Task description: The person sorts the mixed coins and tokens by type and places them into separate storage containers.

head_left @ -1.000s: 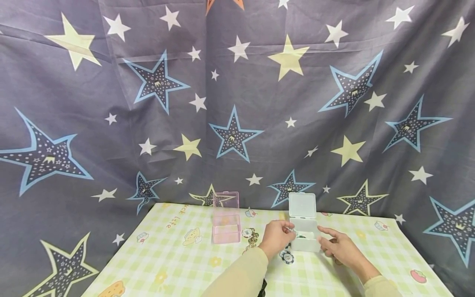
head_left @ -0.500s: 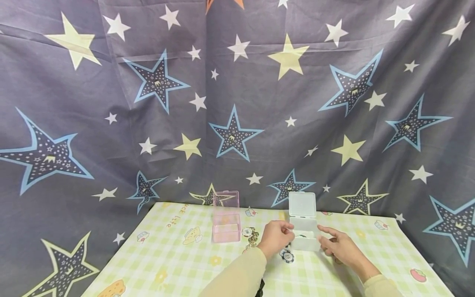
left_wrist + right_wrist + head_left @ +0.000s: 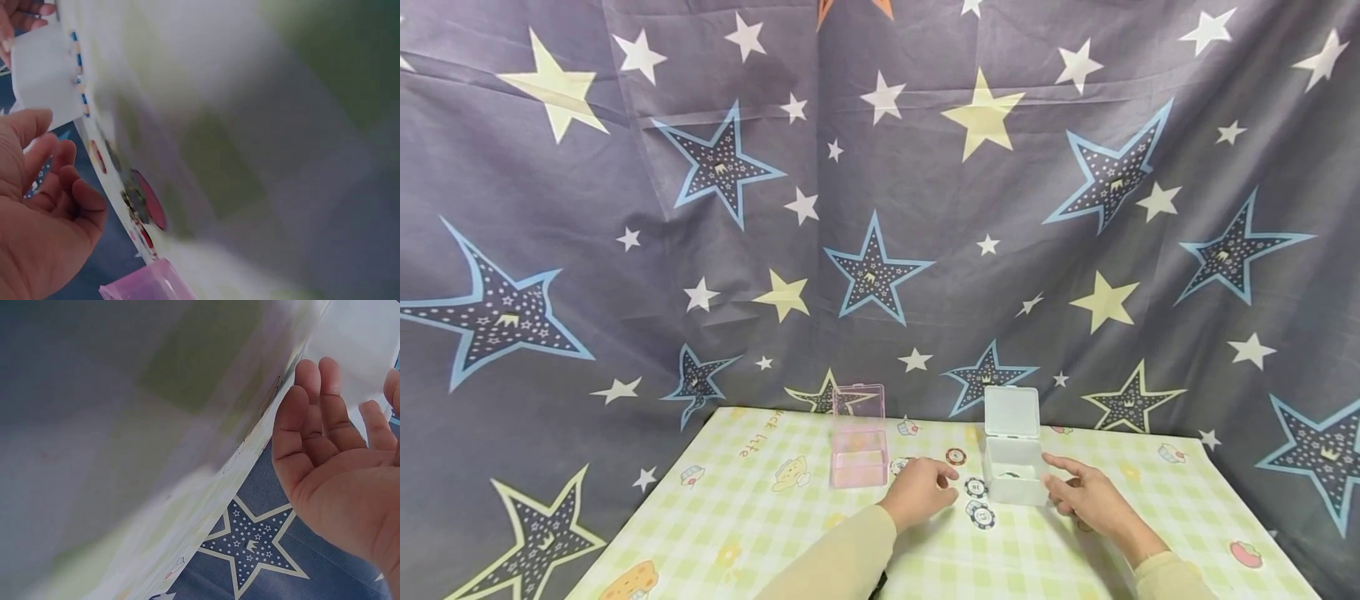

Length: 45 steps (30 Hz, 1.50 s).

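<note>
A white box stands on the table with its lid raised; something small and dark green shows inside. My right hand is at the box's right wall, its fingertips touching it, fingers loosely extended. My left hand hovers left of the box with loosely bent fingers, and nothing shows between them in the left wrist view. Poker chips lie between the hand and the box: a red one, a dark one and a blue-black one. More chips lie below the left hand, partly hidden in the head view.
A clear pink box with its lid up stands left of the left hand. The table has a green checked cloth. Behind its far edge hangs a dark curtain with stars.
My left hand has drawn back from the white box and moved left, over the chips near the pink box. Chips beside the white box are now uncovered. My right hand has stayed put.
</note>
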Tool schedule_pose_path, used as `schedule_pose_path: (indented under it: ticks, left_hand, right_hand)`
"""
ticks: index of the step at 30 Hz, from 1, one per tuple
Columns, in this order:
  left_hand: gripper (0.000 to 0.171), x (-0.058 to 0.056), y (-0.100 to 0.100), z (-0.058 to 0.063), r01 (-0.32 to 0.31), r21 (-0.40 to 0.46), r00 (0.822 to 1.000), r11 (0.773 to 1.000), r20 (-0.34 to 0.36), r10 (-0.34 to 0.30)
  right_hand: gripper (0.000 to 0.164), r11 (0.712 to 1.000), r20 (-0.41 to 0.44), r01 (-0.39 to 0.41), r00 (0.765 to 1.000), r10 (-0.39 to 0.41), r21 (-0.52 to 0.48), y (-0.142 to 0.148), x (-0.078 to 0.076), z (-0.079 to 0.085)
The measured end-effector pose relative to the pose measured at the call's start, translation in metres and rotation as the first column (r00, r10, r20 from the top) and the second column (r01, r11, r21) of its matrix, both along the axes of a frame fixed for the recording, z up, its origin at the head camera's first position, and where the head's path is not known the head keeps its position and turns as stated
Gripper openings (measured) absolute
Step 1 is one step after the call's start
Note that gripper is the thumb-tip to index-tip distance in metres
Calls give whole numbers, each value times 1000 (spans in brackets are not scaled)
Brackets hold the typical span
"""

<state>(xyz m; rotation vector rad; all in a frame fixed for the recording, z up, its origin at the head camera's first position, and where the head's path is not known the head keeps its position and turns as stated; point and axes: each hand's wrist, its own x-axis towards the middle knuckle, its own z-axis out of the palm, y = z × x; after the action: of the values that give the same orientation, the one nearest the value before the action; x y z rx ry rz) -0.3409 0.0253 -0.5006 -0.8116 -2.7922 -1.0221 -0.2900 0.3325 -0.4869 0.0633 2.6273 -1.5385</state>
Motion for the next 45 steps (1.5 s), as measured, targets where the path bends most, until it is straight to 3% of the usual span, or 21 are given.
schedule_pose_path:
  ticks: [5, 10, 18, 28, 38, 45]
  left_hand:
    - [32, 6, -1, -4, 71, -140, 997, 988, -28, -76]
    - [40, 14, 9, -1, 112, -174, 992, 978, -35, -120]
    - [43, 16, 24, -8, 60, -192, 996, 980, -60, -73]
    - [34, 15, 37, -14, 11, -236, 995, 972, -95, -35]
    - [29, 18, 39, -8, -10, -239, 999, 971, -52, -2]
    - [37, 21, 40, -7, 9, -218, 1000, 976, -19, -13]
  right_hand:
    - [65, 1000, -21, 5, 1000, -5, 16, 0, -1, 0]
    - [66, 1000, -21, 3, 1000, -3, 7, -1, -2, -1]
    - [73, 1000, 14, 10, 1000, -10, -9, -1, -2, 0]
    - [74, 1000, 16, 5, 1000, -4, -22, -1, -2, -1]
    - [73, 1000, 13, 26, 1000, -25, -11, -1, -2, -1]
    - [72, 1000, 4, 15, 1000, -15, -17, 0, -2, -3]
